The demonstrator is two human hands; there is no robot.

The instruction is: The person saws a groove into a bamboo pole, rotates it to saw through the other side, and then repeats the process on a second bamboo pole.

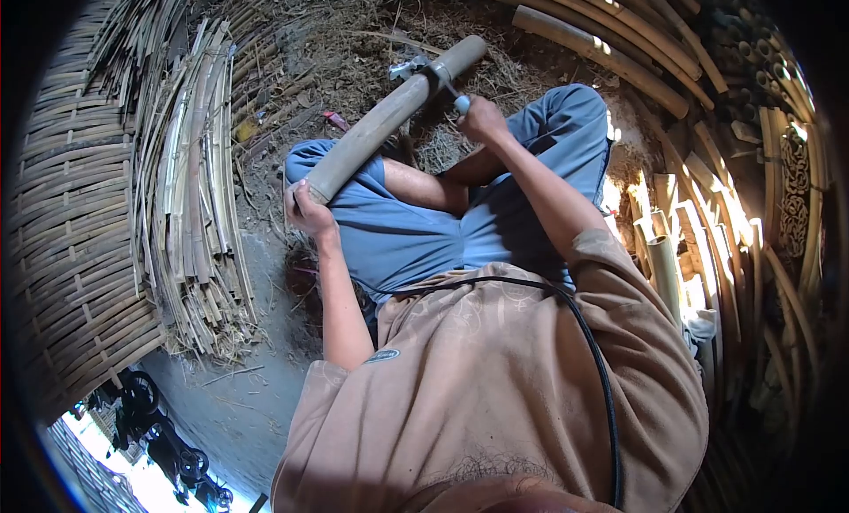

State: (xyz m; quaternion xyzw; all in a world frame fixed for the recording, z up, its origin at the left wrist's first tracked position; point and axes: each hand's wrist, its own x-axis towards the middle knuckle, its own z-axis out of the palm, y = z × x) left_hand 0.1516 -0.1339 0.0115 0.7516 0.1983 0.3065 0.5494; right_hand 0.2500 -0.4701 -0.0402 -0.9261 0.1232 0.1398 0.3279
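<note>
Left hand (307,209) is closed around the near end of a long, grey-brown, round bamboo pole (389,115) laid across the lap, while the right hand (483,120) is clenched on the handle of a small metal saw (416,69) set across the pole's far part. Stiffness, a smooth, somewhat slippery skin and moderate weight are to be expected of the pole, so both ends are best gripped.

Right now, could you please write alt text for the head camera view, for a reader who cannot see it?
A seated person steadies a bamboo pole across their lap with the left hand, while the right hand works a small saw into it. Bamboo strips and more poles lie around.
</note>
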